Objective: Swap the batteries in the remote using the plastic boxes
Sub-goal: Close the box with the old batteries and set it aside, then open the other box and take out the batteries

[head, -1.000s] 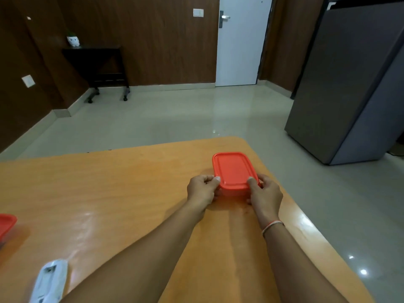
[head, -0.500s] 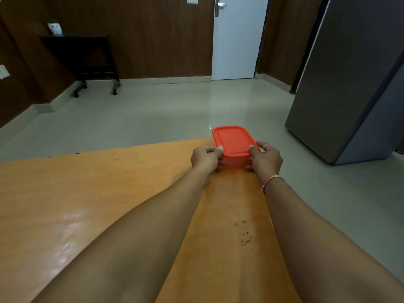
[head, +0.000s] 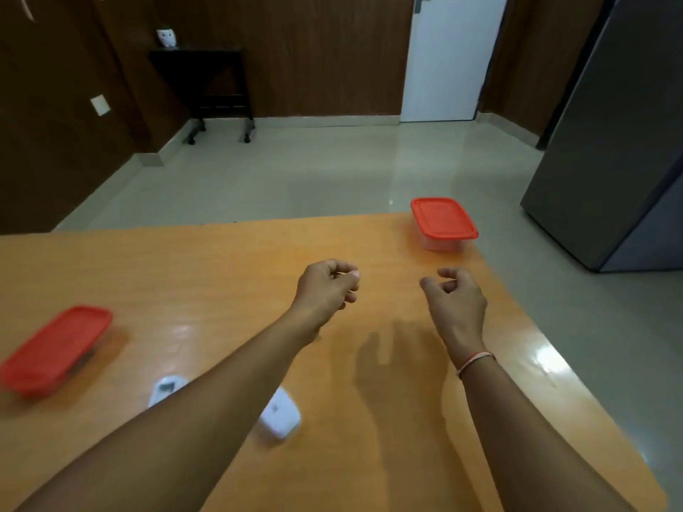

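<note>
Head view shows both hands above the table (head: 221,282), holding nothing. On the left hand (head: 327,288) the fingers are loosely curled, and the same on the right hand (head: 456,295); they are apart from each other. One box (head: 443,223) with red lid stands closed at the far right corner, well apart from the hands. Another box (head: 55,349), blurred, lies at the left edge. The remote (head: 279,417) lies near, partly hidden under the left forearm.
</note>
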